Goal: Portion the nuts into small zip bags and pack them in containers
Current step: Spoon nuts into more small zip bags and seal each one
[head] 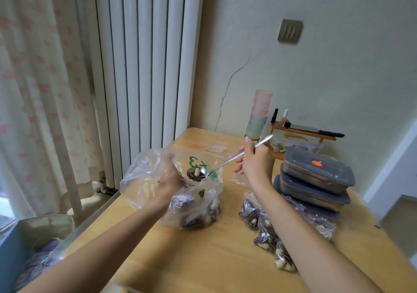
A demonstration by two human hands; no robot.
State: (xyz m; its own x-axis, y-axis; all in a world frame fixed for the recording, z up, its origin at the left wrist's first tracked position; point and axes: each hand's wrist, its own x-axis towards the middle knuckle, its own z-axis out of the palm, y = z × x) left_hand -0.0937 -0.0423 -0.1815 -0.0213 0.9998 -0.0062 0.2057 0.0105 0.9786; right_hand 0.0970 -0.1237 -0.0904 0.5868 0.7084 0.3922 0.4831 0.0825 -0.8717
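**Spoonful of nuts lifted over the big bag**

While the curtain [33,89] hangs far left of the big plastic bag [180,191] and the white radiator [144,66] rises behind it, the bag itself sits on the wooden table [214,259], part full of mixed nuts and marked with green writing. At the bag's left side the left hand [169,179] grips the loose plastic, its fingers [184,182] curled into the film so the mouth stays open. Just above the bag's mouth hangs the bowl of a metal spoon [199,172], loaded with seeds and a pale nut. To the right of the bag the right hand [253,159] holds the spoon's long handle, thumb and fingers [239,167] pinched round it, with a clear small zip bag [239,178] tucked beneath the palm. Right of the big bag, near the right forearm, lie filled zip bags [266,236] of nuts in a row. Further right stand stacked grey-lidded containers [316,177], the top lid bearing an orange tab. Behind those, a stack of cups [259,114] and a small wooden rack [300,132] sit by the wall.
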